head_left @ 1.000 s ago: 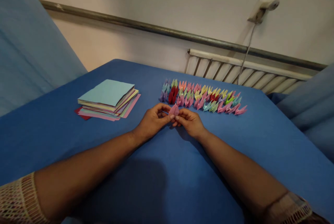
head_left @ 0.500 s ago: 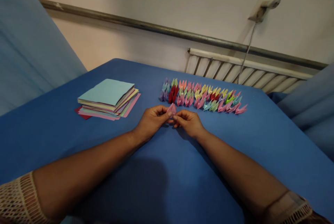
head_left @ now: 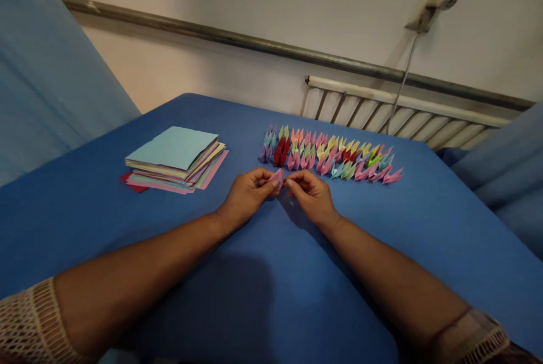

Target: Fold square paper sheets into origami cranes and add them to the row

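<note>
My left hand (head_left: 246, 194) and my right hand (head_left: 311, 195) meet at the middle of the blue table (head_left: 254, 296). Both pinch a small folded pink paper piece (head_left: 279, 176) between their fingertips, just above the cloth. Right behind the hands lie rows of several finished folded paper pieces (head_left: 328, 157) in pink, yellow, green, red and purple. A stack of square coloured paper sheets (head_left: 176, 157), light blue on top, rests to the left of my left hand.
A metal rail (head_left: 237, 42) runs along the wall behind the table. A white slatted frame (head_left: 394, 115) stands at the back right, with a cable hanging from a wall fitting (head_left: 428, 11). Blue fabric (head_left: 46, 87) rises at the left.
The pink piece has been folded smaller and tipped lower between my fingertips. My right hand's fingers have shifted slightly up and left on it. The view has drifted a little.
</note>
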`<state>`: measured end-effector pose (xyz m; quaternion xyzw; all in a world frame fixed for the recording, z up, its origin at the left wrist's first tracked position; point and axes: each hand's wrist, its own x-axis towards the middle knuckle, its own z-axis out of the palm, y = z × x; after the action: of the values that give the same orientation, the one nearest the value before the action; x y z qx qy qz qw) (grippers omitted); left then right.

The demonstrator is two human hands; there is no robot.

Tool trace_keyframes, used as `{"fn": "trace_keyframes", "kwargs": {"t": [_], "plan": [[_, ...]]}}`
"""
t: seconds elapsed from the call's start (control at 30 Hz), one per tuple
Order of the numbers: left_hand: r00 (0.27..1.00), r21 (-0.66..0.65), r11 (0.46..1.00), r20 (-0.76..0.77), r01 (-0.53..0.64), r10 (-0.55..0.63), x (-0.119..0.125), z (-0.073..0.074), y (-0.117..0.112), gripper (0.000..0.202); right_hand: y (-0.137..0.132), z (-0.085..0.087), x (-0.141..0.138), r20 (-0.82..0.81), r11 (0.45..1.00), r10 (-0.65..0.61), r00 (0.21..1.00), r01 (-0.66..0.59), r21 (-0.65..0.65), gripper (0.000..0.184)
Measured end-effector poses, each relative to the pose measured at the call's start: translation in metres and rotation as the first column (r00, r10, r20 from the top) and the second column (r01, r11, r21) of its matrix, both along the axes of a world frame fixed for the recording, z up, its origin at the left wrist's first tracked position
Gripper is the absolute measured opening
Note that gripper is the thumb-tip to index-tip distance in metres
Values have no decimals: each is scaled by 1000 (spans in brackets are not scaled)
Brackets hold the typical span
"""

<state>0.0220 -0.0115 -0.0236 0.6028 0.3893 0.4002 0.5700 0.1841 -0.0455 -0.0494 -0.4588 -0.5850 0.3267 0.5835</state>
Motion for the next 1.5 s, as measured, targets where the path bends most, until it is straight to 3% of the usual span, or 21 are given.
{"fn": "trace_keyframes", "kwargs": {"t": [0.33, 0.57, 0.77, 1.03, 1.27, 1.5], "plan": [[988, 114, 991, -141, 72, -55, -1, -4, 1, 24, -5, 6, 0, 98, 996, -45, 994, 37, 83, 10], [990, -26, 991, -53, 128, -129, 0, -2, -1, 26, -4, 7, 0, 45, 999, -25, 999, 24, 34, 10], [993, -125, 986, 6, 114, -115, 0, -1, 0, 25, -3, 8, 0, -18, 999, -28, 999, 28, -16, 12], [997, -59, 996, -38, 63, -65, 1, -1, 1, 30, 0, 0, 1, -29, 996, 14, 999, -16, -83, 18], [988, 20, 998, -148, 51, -47, -1, 0, -1, 26, 4, -6, 0, 48, 999, -19, 999, 21, -48, 11], [989, 6, 996, -119, 84, -83, 0, -2, 0, 26, 0, -2, -1, 82, 1000, 11, 997, -11, -1, 8]]}}
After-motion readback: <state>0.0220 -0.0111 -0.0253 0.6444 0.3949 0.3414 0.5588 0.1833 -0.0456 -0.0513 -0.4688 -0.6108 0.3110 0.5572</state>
